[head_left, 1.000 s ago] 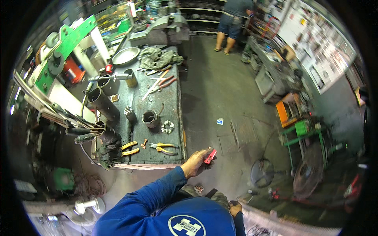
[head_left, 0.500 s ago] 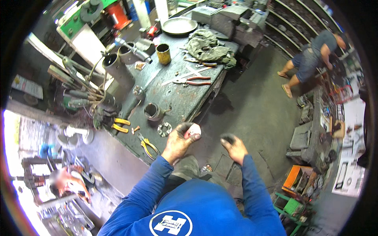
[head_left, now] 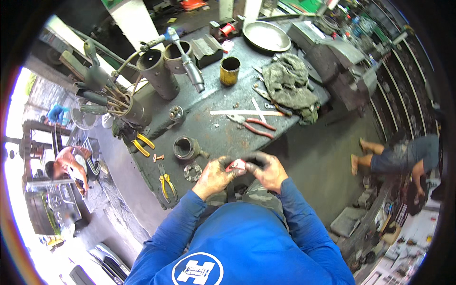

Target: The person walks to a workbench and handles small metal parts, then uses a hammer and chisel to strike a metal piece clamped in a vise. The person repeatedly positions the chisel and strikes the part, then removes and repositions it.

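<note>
In front of my belly, at the near edge of the workbench (head_left: 192,114), both hands meet at a small red-and-white packet (head_left: 237,165). My left hand (head_left: 213,177) is closed with thumb and fingers pinching its left side. From the other side my right hand (head_left: 268,172) grips it, fingers curled; what lies inside is hidden. Both hands have blackened fingers. Just left of my left hand a notched metal ring (head_left: 192,173) lies flat. Behind it stands a short metal cylinder with a side stub (head_left: 186,148). Yellow-handled pliers (head_left: 166,184) lie near the bench corner.
Farther back are red-handled pliers (head_left: 251,124), a yellow can (head_left: 230,71), a dark rag (head_left: 289,83), a round metal pan (head_left: 267,36) and an air blow gun (head_left: 187,61) on metal tubes. One person (head_left: 403,156) bends at the right; another (head_left: 71,164) is at the left.
My right hand has come in from the right to the packet in my left hand and closed on it. The view has turned, and the bench now sits farther right.
</note>
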Motion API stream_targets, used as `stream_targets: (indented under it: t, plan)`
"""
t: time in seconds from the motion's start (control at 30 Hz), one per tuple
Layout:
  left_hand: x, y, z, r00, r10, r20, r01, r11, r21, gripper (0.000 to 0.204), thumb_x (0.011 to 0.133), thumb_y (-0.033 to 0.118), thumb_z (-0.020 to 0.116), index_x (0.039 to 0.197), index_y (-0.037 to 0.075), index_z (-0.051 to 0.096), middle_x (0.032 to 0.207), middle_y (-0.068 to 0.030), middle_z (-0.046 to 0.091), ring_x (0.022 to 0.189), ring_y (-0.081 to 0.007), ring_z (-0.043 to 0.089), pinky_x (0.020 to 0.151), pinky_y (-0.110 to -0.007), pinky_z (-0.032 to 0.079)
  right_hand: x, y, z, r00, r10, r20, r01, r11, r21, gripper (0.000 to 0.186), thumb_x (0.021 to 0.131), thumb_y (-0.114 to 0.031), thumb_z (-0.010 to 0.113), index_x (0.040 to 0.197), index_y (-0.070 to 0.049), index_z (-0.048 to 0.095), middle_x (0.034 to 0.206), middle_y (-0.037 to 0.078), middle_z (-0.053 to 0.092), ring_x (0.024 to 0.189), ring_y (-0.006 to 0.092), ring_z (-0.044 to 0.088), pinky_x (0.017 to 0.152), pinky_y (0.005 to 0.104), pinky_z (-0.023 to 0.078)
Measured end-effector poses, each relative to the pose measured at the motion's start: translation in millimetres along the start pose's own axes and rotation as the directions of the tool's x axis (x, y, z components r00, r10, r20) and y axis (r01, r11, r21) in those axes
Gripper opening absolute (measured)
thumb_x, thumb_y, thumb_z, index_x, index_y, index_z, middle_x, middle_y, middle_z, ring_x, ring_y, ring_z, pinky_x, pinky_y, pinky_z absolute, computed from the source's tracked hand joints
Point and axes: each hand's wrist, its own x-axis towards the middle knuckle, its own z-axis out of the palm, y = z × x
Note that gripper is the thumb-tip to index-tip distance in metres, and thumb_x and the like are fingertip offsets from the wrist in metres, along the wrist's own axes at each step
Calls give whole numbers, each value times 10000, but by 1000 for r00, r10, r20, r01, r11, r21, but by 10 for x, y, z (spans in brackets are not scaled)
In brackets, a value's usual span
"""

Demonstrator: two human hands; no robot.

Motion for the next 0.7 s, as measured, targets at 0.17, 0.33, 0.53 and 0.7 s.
stream_targets:
  t: [0.17, 0.33, 0.53, 0.7]
  plan:
    - [244, -58, -21, 904, -146, 401, 318, 857, -405, 605, 895, 421, 837, 1272, -22, 671, 1159, -82, 734, 1044, -154, 649, 930, -315, 518, 459, 19, -482, 862, -193, 469, 366, 876, -313, 290, 903, -234, 757, 1148, -78, 756, 1011, 147, 736, 962, 358, 706, 856, 442, 568]
    - [467, 22, 204, 911, -223, 347, 403, 662, -632, 544, 902, 314, 833, 1312, 0, 659, 1159, -101, 734, 1022, -175, 683, 846, -325, 577, 912, 167, -797, 674, -328, 662, 623, 733, -272, 398, 816, -222, 782, 1160, -32, 722, 974, 169, 722, 935, 376, 703, 833, 459, 572]
    - [539, 227, 655, 902, -432, 12, 221, 438, -871, 394, 988, 281, 731, 1229, -23, 665, 1092, -143, 732, 903, -217, 729, 740, -337, 596, 1274, 428, -1100, 679, -312, 664, 507, 854, -117, 341, 794, -184, 757, 1077, 4, 727, 957, 200, 736, 873, 403, 722, 788, 453, 589]
    - [543, 270, 1148, 594, -483, -644, 185, 860, -475, 676, 1047, 438, 606, 1384, -144, 540, 1242, -256, 689, 1158, -334, 664, 983, -368, 516, 1428, 478, -887, 732, -311, 606, 536, 811, -232, 289, 793, -153, 725, 1033, 7, 742, 898, 188, 736, 818, 378, 731, 773, 443, 590]
